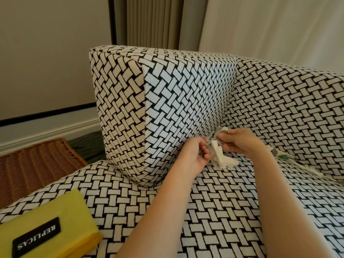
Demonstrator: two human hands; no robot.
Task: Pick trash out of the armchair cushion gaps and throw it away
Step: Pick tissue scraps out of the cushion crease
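Note:
Both hands meet at the back left corner of the black-and-white woven armchair seat [214, 202], where the armrest [176, 101] meets the backrest [288, 108]. My right hand [240, 142] pinches a crumpled wrapper scrap [222, 130] at the gap. A white crumpled tissue [221, 157] hangs between the two hands. My left hand [195, 155] curls its fingers round something small and shiny beside the tissue; what it is I cannot make out. More litter, a clear wrapper with green print [290, 157], lies along the gap under the backrest.
A yellow bag [46, 224] with a black label lies on the seat's front left. A brown wicker basket [37, 164] stands on the floor left of the chair. Wall, skirting board and curtains lie behind.

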